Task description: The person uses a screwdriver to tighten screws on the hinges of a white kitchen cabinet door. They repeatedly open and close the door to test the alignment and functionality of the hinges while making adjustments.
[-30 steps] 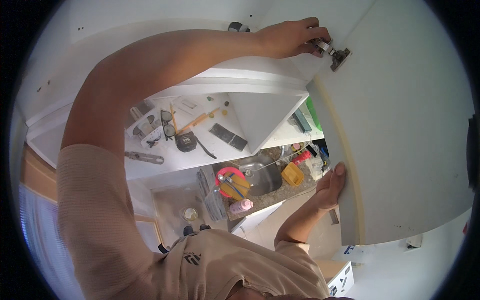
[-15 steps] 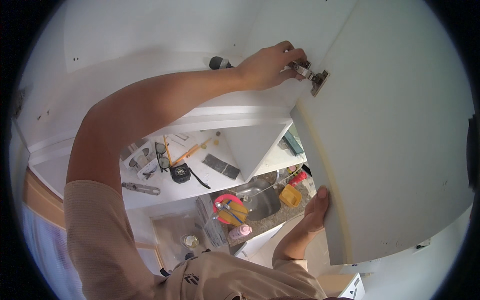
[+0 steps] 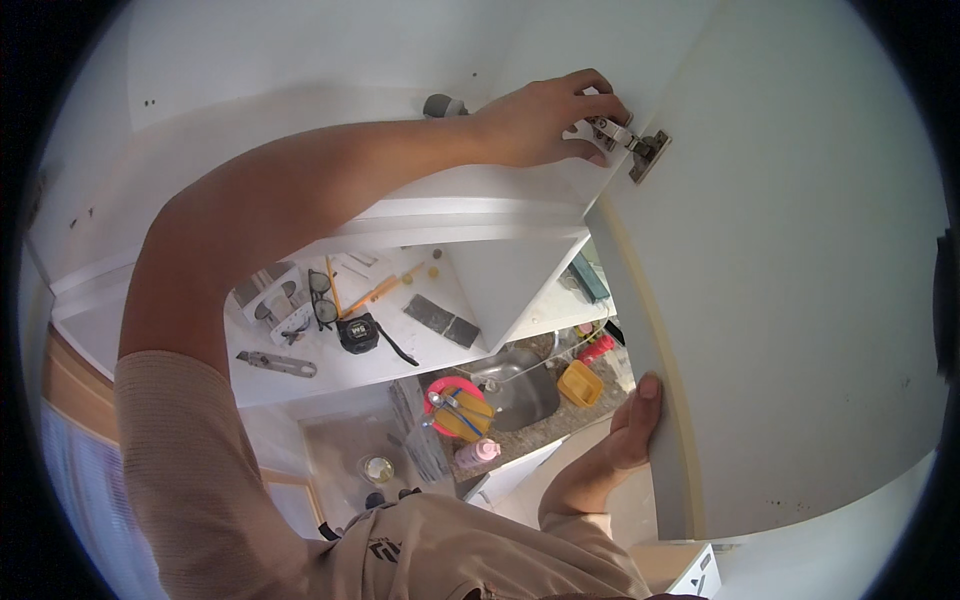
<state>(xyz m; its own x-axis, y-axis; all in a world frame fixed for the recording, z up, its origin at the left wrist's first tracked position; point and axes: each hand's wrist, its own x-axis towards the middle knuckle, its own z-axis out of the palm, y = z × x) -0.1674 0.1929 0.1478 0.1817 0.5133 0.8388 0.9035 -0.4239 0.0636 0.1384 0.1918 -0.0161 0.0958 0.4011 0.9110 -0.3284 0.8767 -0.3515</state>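
A metal cabinet hinge (image 3: 617, 132) joins the white cabinet's side panel to a large pale cabinet door (image 3: 790, 270) at the right. My left hand (image 3: 550, 118) reaches across to the hinge, its fingers curled over the arm and its thumb below. Lower down, my right hand (image 3: 632, 425) grips the door's yellowish edge; the thumb shows, and the other fingers are partly hidden. A dark, rounded tool end (image 3: 443, 105) lies on the cabinet floor behind my left wrist, the rest of it covered.
Below, a white shelf (image 3: 330, 375) holds a tape measure (image 3: 358, 334), eyeglasses (image 3: 322, 298), a utility knife (image 3: 277, 364), an orange pencil-like stick (image 3: 375, 292) and dark flat pieces (image 3: 442, 320). Farther down are a steel sink (image 3: 525, 395), a yellow tub (image 3: 580, 384) and a pink bottle (image 3: 478, 453).
My left thumb and fingers have spread a little farther apart around the hinge. The right hand keeps its hold on the door edge. The view has shifted slightly.
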